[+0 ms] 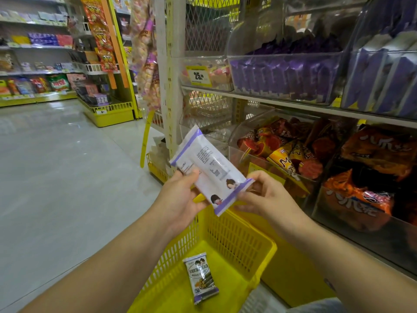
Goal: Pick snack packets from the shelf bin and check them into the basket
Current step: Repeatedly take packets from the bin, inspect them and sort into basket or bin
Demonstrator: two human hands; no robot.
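Observation:
I hold a white and purple snack packet (209,168) above the yellow basket (255,247), its printed back side facing me. My left hand (180,197) grips its left lower edge with the thumb on top. My right hand (264,195) pinches its lower purple end. Another packet of the same kind (201,277) lies face up on the basket floor. A clear shelf bin (284,77) on the upper shelf holds several purple packets standing in a row.
A second clear bin (381,86) of purple packets stands to the right. Bins of orange and red snack bags (293,152) fill the shelf below. A white shelf post (168,86) rises on the left, with open tiled aisle floor (67,168) and yellow shelving (108,111) beyond.

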